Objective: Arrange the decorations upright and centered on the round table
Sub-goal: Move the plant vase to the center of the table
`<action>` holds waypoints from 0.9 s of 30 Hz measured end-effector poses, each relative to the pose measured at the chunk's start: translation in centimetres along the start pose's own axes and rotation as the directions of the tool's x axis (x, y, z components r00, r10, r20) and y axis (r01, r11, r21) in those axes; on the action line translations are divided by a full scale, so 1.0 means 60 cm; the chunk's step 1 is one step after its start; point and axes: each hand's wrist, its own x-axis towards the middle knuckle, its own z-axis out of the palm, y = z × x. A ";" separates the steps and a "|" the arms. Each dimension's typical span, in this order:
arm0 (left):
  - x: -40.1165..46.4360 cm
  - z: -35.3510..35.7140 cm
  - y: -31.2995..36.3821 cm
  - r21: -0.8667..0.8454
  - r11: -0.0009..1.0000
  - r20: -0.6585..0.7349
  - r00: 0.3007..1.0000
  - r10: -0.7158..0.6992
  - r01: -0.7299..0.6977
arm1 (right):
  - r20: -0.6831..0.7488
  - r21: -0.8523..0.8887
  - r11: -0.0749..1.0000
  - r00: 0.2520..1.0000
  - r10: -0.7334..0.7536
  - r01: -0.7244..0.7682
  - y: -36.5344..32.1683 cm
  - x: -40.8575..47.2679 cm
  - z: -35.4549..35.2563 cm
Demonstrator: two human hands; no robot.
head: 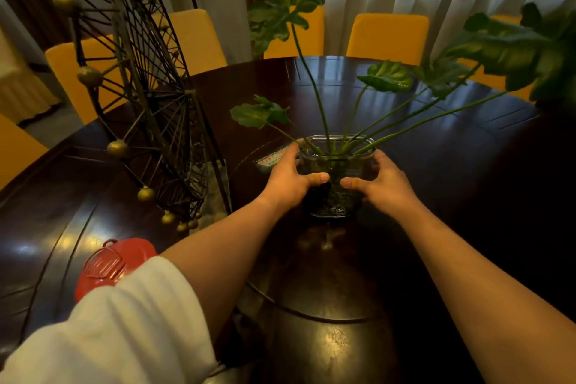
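Note:
A clear glass vase [335, 206] stands upright near the middle of the dark round table [467, 165], on its round centre disc. Long green stems and broad leaves [386, 76] rise from it and spread to the right. My left hand [291, 181] grips the vase's left side and my right hand [378, 182] grips its right side, thumbs on the near face. To the left a tall metal Ferris-wheel ornament [146, 87] with brass balls stands upright on the table. A small flat printed item [271, 161] lies behind my left hand.
A red object [106, 265] lies on the table at the near left, partly under my white sleeve. Yellow-covered chairs [388, 38] ring the far side of the table. Sheer curtains hang behind them.

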 end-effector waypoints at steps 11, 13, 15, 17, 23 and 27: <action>0.004 0.005 -0.006 0.009 1.000 0.000 1.000 0.026 -0.026 | -0.027 0.048 0.999 1.000 0.009 -0.008 0.012 0.003 0.004; 0.006 0.005 -0.009 -0.005 1.000 -0.001 1.000 0.014 -0.014 | -0.026 0.048 0.999 0.999 0.021 -0.020 0.013 0.004 0.006; 0.007 0.005 -0.010 -0.006 1.000 -0.012 1.000 -0.002 0.002 | -0.029 0.049 0.998 0.999 0.031 -0.029 0.013 0.004 0.008; 0.005 0.006 -0.010 0.000 1.000 -0.019 1.000 -0.011 0.011 | -0.028 0.056 0.998 0.999 0.033 -0.031 0.013 0.004 0.010; -0.001 0.022 -0.011 0.090 0.996 -0.063 0.998 0.000 0.006 | -0.013 0.013 1.000 1.000 0.021 -0.021 0.009 -0.006 0.009; -0.015 0.032 -0.004 0.125 0.992 -0.120 0.992 -0.022 0.037 | 0.010 0.011 0.996 0.996 0.089 -0.089 0.001 -0.015 0.011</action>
